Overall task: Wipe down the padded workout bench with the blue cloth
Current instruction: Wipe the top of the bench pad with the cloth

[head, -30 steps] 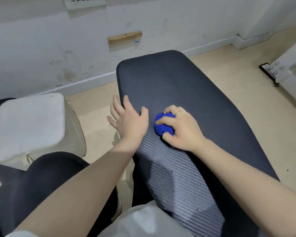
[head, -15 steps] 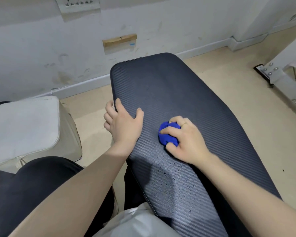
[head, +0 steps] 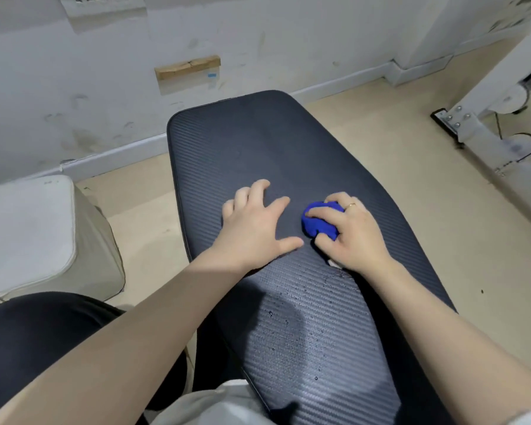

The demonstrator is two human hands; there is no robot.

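Observation:
The dark ribbed padded bench (head: 273, 148) stretches away from me toward the wall. My right hand (head: 354, 234) presses a bunched blue cloth (head: 318, 222) against the pad near its middle, fingers curled over it. My left hand (head: 255, 225) lies flat on the pad just left of the cloth, fingers spread, holding nothing. Small water droplets (head: 304, 308) dot the pad nearer to me, below both hands.
A beige cushioned box (head: 34, 234) stands on the floor to the left. White metal machine frame (head: 485, 118) with bolts sits at the right. The scuffed white wall and baseboard (head: 114, 154) lie close behind the bench's far end. My dark-clothed leg (head: 28, 338) is at lower left.
My left hand has come off the bench's left edge and now rests flat on top of the pad. My right hand with the cloth has shifted slightly right.

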